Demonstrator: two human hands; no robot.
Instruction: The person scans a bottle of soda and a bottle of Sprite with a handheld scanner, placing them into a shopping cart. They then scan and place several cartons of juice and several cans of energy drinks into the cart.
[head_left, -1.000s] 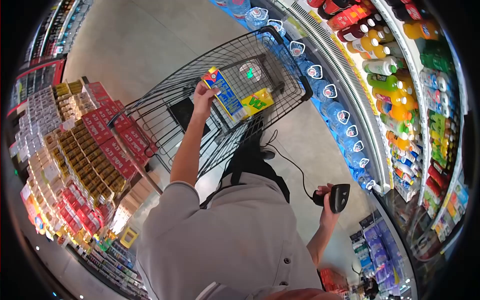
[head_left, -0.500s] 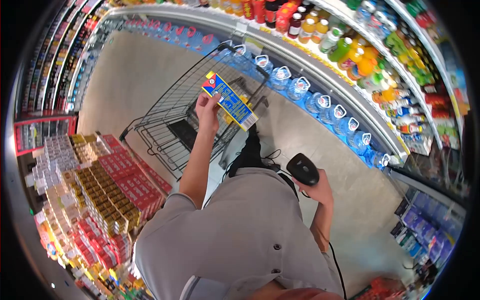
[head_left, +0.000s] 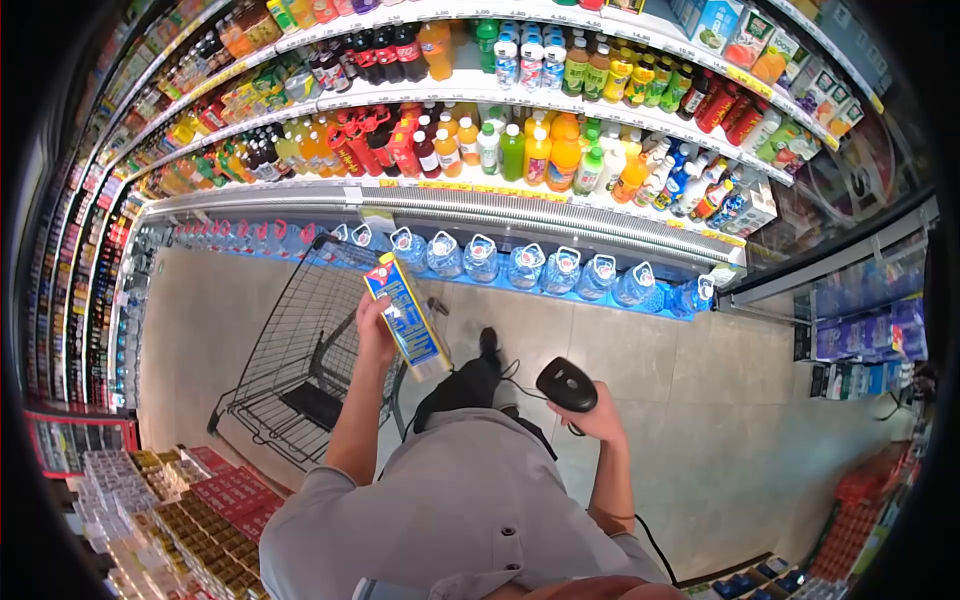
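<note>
My left hand point(head_left: 374, 325) is closed around the side of a tall blue-and-yellow carton point(head_left: 408, 315), which tilts with its yellow top corner away from me. Printed text covers the carton's visible face. In my right hand point(head_left: 603, 414) is a black handheld barcode scanner point(head_left: 567, 384), its rounded head pointing forward and left. A black cable point(head_left: 652, 545) runs down beside my right arm. Just left of and beyond my left hand stands a wire shopping cart point(head_left: 290, 345), partly hidden behind the carton and my forearm.
Ahead, shelves carry rows of bottled drinks point(head_left: 540, 155), with cartons higher up. Large water jugs point(head_left: 481, 258) line the floor beneath. Stacked boxed goods point(head_left: 215, 510) rise at lower left. Purple packs point(head_left: 870, 335) fill a rack at right. Tiled floor point(head_left: 690, 400) lies between.
My view has tilted up and turned, showing more of the drink shelves. The carton stands more upright in view, still in my left hand; the scanner stays in my right.
</note>
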